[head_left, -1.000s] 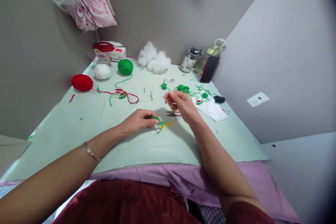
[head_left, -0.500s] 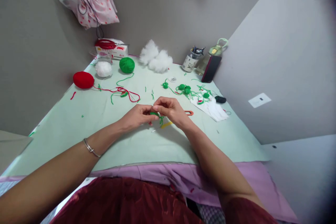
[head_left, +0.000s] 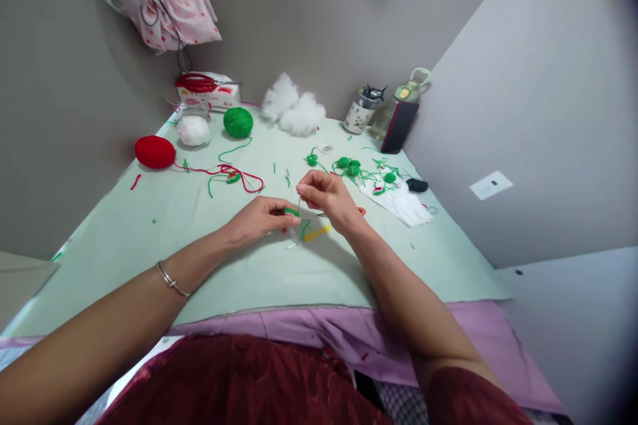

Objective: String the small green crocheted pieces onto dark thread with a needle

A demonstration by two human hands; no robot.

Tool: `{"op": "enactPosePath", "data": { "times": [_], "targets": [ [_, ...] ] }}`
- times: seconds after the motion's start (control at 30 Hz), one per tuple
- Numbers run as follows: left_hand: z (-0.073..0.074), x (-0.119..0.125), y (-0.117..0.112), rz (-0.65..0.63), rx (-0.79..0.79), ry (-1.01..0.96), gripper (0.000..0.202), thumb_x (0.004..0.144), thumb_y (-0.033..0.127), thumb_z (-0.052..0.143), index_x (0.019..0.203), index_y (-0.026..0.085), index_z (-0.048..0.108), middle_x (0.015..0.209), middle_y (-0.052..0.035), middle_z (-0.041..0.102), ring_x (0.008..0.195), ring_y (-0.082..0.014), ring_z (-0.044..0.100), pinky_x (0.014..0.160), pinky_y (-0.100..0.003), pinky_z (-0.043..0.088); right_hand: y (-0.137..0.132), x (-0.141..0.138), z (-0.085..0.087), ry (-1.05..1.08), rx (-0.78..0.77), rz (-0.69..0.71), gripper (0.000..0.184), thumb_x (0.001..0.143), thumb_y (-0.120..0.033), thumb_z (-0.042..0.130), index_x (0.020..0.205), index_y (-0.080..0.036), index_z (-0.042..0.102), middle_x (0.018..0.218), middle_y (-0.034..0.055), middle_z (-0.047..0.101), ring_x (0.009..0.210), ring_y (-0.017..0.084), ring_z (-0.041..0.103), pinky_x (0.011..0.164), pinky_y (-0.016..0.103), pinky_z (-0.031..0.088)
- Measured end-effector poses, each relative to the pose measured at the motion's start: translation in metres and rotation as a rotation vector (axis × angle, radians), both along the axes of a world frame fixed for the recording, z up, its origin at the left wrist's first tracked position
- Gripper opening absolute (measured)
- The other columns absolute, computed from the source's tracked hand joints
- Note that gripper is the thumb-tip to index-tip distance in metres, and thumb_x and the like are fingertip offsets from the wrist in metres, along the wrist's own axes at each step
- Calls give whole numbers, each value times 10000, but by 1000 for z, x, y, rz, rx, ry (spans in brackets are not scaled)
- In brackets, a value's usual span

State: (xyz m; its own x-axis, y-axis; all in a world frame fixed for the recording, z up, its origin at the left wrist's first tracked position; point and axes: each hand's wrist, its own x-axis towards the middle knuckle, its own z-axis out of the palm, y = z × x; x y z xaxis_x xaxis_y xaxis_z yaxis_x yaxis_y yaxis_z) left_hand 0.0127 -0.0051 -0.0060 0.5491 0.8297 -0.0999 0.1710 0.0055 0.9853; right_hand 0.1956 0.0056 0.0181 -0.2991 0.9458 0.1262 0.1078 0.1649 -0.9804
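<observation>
Soft, muted light over table (head_left: 239, 289); left edge glowing; blurry shadow below right hand (head_left: 329, 198); dark vignette beyond right edge.

Right hand (head_left: 327, 198) — lifted off left hand (head_left: 262, 218) — needle-like sliver (head_left: 299, 202) now showing.

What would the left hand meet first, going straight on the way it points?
Probably the right hand, with the thin item it pinches, just beyond the left hand and its green piece. Depth is unclear from one view; it might pass underneath.
</observation>
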Motion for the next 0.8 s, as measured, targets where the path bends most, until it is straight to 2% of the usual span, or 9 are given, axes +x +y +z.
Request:
{"op": "enactPosePath", "data": {
  "times": [0.17, 0.33, 0.4, 0.43, 0.5, 0.57, 0.63, 0.7, 0.8],
  "targets": [
    [0, -3, 1, -6, 2, -25, 248, 785, 429, 722, 777, 182, 735, 642, 10, 623, 630, -150, 547, 634, -275, 401, 0, -5, -7, 13, -35, 14, 324, 792, -452, 731, 702, -186, 569, 566, -56, 488, 513, 80, 399, 494, 233, 306],
    [-5, 6, -5, -121, -59, 21, 250, 737, 407, 768, 729, 165, 705, 611, 13, 599, 613, -142, 521, 612, -270, 376, 9, 5, 2, 203, -5, -150, 393, 755, -497, 788, 717, -187, 549, 604, -48, 526, 503, 68, 442, 473, 212, 332],
    [-6, 8, -5, -152, -81, 14, 264, 739, 417, 771, 765, 160, 715, 634, 10, 606, 627, -144, 529, 626, -274, 385, 11, 11, 5, 273, -57, -178, 412, 739, -510, 802, 747, -189, 543, 657, -35, 571, 536, 72, 496, 465, 194, 342],
    [-6, 8, -5, -154, -92, 3, 273, 749, 424, 767, 788, 158, 718, 648, 8, 611, 634, -144, 531, 635, -275, 388, 11, 13, 5, 281, -120, -149, 428, 736, -525, 803, 763, -192, 535, 675, -29, 590, 549, 78, 524, 460, 189, 350],
    [-5, 5, -3, -155, -97, -9, 285, 775, 433, 751, 822, 153, 717, 659, 6, 616, 639, -141, 526, 646, -277, 384, 9, 13, 4, 250, -282, 3, 449, 752, -552, 787, 783, -196, 514, 659, -28, 603, 521, 86, 538, 438, 188, 348],
    [-5, 2, -1, -163, -91, -4, 291, 803, 438, 730, 847, 150, 717, 658, 4, 619, 641, -140, 521, 651, -280, 376, 6, 13, 4, 235, -397, 178, 445, 789, -538, 766, 760, -196, 483, 573, -61, 543, 415, 54, 430, 407, 180, 296],
    [-4, 1, -1, -175, -98, -1, 290, 817, 437, 721, 849, 149, 715, 672, -3, 627, 652, -141, 529, 664, -285, 380, 6, 14, 5, 288, -422, 232, 434, 807, -483, 768, 733, -193, 453, 509, -102, 442, 370, 17, 273, 394, 165, 211],
    [-3, 1, -1, -178, -113, -5, 278, 817, 427, 724, 840, 150, 714, 681, -6, 628, 655, -140, 534, 674, -288, 388, 8, 17, 7, 367, -386, 152, 436, 790, -435, 792, 724, -195, 434, 483, -128, 361, 385, 8, 174, 400, 159, 150],
    [-3, 3, -2, -177, -117, -4, 254, 811, 405, 725, 828, 152, 714, 663, 1, 617, 640, -134, 524, 676, -288, 391, 12, 24, 12, 400, -326, 20, 438, 754, -417, 822, 730, -199, 443, 474, -131, 338, 407, 17, 155, 408, 168, 137]
  ]
}}
